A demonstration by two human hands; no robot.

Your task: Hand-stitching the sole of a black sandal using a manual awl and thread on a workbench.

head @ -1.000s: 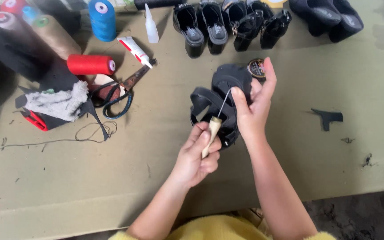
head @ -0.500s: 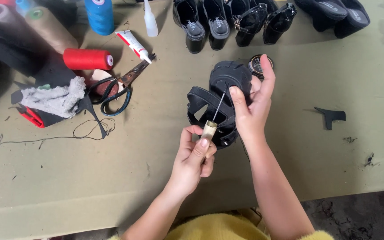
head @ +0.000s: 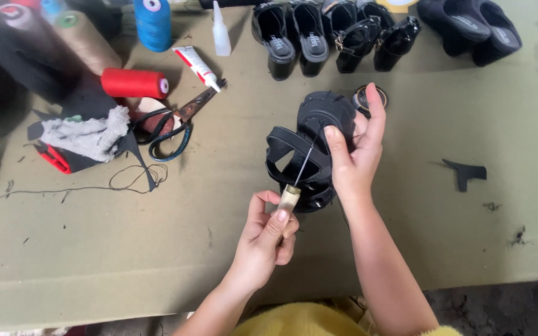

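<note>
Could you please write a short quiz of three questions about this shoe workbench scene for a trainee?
1. Which hand holds the awl?
2. True or false: the scissors lie to the right of the black sandal in the picture.
3. The spool lying on its side near the scissors is: A) blue B) red C) beige

Key
1. The left hand grips its pale handle; the right hand holds the sandal.
2. False; they lie to its left, on the table.
3. B, the red spool.
</note>
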